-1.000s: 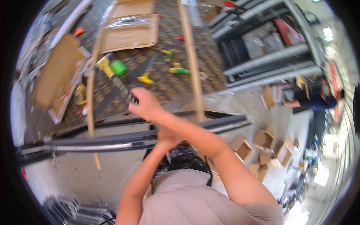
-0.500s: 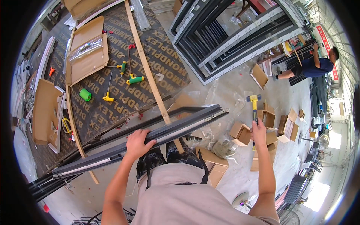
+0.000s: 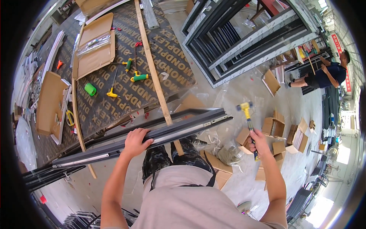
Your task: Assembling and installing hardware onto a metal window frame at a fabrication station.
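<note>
A dark window frame (image 3: 167, 131) with a pale metal strip along its near edge lies slantwise before me, resting across two wooden battens. My left hand (image 3: 136, 142) lies on its near rail, fingers over the top and thumb apart. In my right hand (image 3: 260, 142) is a mallet (image 3: 246, 111) with a yellow head and dark end faces, gripped by its dark and yellow handle. The mallet head is raised to the right of the frame's far-right corner, apart from it.
Behind the frame, a printed plywood table (image 3: 126, 91) carries T-handle hex keys (image 3: 139, 77), a green tape roll (image 3: 90, 89) and flattened cardboard (image 3: 93, 57). Large dark frames (image 3: 244, 42) stand at the far right. Open cardboard boxes (image 3: 273, 126) sit on the floor; a person (image 3: 329, 73) works beyond.
The mallet in my right hand has moved left toward the frame, its head tilting left. My left hand stays on the frame. The view has shifted slightly.
</note>
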A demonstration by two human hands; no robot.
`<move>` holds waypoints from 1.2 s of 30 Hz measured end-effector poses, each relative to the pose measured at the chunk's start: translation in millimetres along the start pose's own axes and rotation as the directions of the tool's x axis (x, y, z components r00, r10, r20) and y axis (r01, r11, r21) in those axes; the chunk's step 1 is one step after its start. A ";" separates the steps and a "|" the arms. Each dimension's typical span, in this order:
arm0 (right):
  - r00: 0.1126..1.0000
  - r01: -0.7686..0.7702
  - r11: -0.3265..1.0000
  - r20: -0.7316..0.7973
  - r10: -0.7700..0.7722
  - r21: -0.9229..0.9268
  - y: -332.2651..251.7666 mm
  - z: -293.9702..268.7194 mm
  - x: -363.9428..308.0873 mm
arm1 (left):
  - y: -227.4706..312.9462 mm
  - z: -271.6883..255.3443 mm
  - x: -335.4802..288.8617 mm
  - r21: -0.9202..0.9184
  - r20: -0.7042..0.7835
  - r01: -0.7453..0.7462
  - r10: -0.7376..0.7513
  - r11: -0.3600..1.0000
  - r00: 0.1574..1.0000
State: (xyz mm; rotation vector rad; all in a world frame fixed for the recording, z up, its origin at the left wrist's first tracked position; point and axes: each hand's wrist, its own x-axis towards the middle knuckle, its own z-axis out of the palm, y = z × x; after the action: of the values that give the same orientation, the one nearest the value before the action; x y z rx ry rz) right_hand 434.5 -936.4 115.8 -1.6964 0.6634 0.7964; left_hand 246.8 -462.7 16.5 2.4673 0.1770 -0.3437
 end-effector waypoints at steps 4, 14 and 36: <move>0.995 -0.070 0.983 0.061 0.081 -0.170 -1.9 -5.0 -12.5 | -0.2 2.0 1.5 0.017 0.012 -0.008 0.007 1.000 1.000; 0.998 -0.050 0.998 0.040 0.051 -0.032 0.2 -3.6 -2.3 | -1.3 -3.5 1.8 -0.033 0.123 0.084 -0.080 0.996 0.989; 0.997 0.078 0.977 -0.003 -0.079 0.198 20.1 0.1 -7.0 | -10.5 -2.9 6.5 -0.098 0.173 0.059 -0.041 0.993 0.984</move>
State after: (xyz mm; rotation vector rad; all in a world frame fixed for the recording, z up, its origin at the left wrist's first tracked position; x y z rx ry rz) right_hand 414.7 -941.1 109.4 -1.5292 0.6468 0.6558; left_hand 251.4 -452.4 10.8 2.3221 0.1799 -0.5518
